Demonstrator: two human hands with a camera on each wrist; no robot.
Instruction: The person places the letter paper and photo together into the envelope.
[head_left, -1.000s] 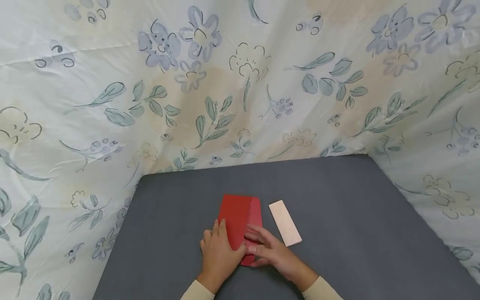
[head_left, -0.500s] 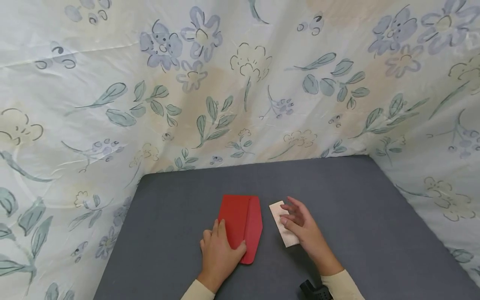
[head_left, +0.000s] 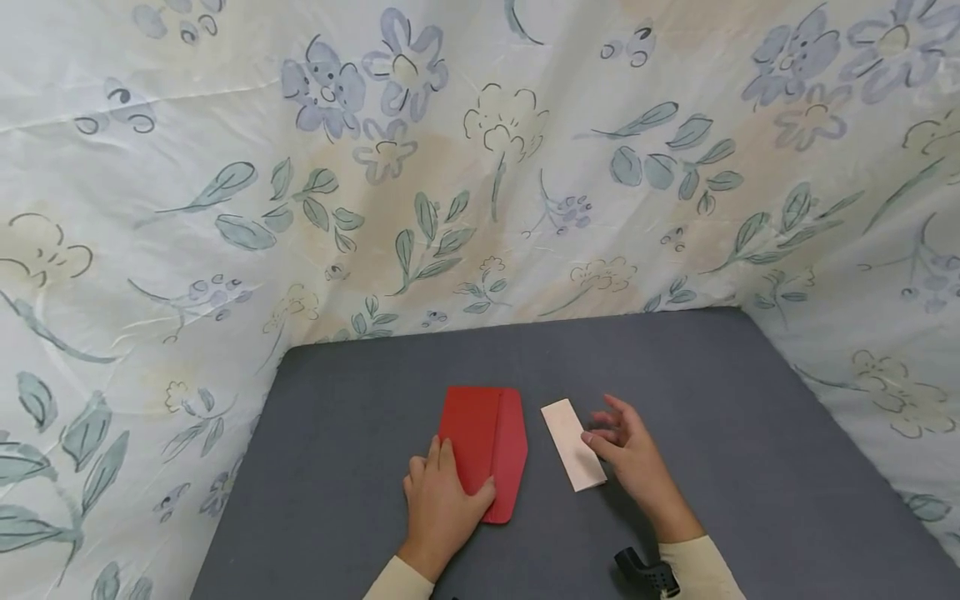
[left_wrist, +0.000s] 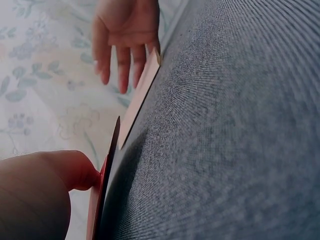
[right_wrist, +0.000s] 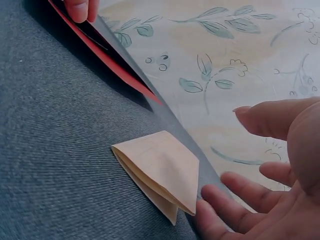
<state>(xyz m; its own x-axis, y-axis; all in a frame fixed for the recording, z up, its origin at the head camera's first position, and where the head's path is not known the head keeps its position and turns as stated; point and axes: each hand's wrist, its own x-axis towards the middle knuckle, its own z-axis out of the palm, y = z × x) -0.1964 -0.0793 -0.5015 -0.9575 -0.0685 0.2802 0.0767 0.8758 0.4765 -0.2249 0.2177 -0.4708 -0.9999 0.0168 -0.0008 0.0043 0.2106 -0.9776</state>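
A red envelope (head_left: 471,421) lies on the dark grey table, its flap (head_left: 512,454) unfolded out to the right side. My left hand (head_left: 444,504) rests on its lower left part, fingers laid over it and the thumb pressing near the flap's fold. Right of the envelope is a folded piece of pale paper (head_left: 568,442), whose layers part slightly at the near end in the right wrist view. My right hand (head_left: 637,467) hovers just right of this paper (right_wrist: 162,165), holding nothing, with thumb and fingers spread apart in the right wrist view.
The grey tabletop (head_left: 712,392) stretches around both things. Floral-patterned fabric (head_left: 450,167) hangs behind it and along both sides. A black wrist device (head_left: 648,575) sits by my right sleeve (head_left: 701,571).
My right hand has left the envelope's flap, passed over the folded paper and moved to its right side. The flap now lies out flat. My left hand has stayed on the envelope.
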